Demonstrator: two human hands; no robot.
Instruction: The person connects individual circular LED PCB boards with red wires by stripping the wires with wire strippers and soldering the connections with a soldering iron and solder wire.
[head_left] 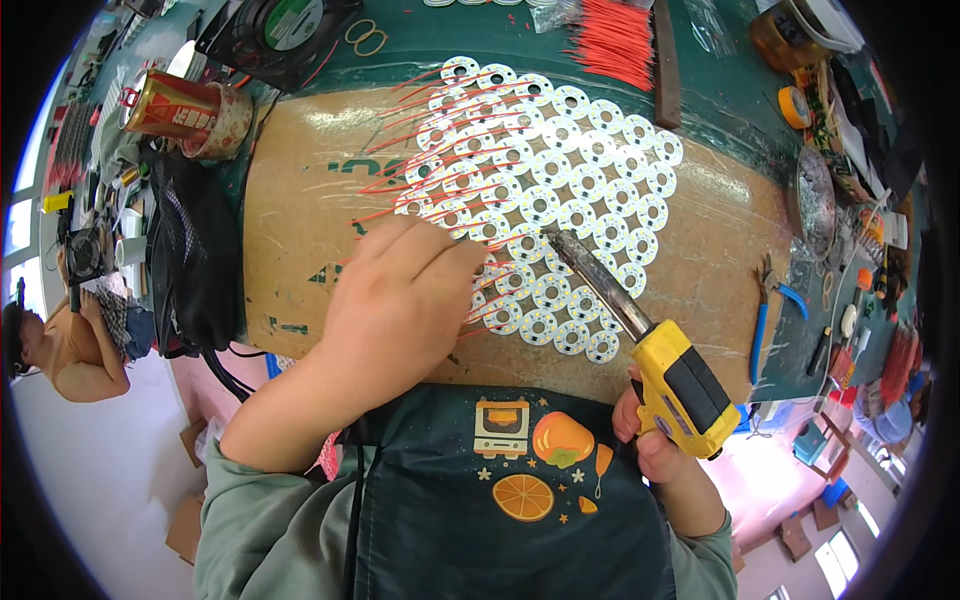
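My left hand [400, 290] is closed above the sheet of round white LED boards [586, 216], its fingertips pinched together on a thin red wire [505, 242]. The pinch itself is partly hidden by the fingers. My right hand [650, 440] grips a yellow and black soldering gun [688, 390] by its handle. The gun's dark metal tip touches or hovers just over a board beside my left fingertips; I cannot tell which. Many boards on the left side of the sheet have red wires lying across them and sticking out leftward, while boards at the right show none.
Brown cardboard [715, 220] lies under the boards on a green table. Blue-handled pliers [762, 320] rest at right; a bundle of red wires [614, 45] and a dark bar [667, 65] lie behind. A fan [285, 35], a can [170, 105] and a black bag [190, 250] stand left.
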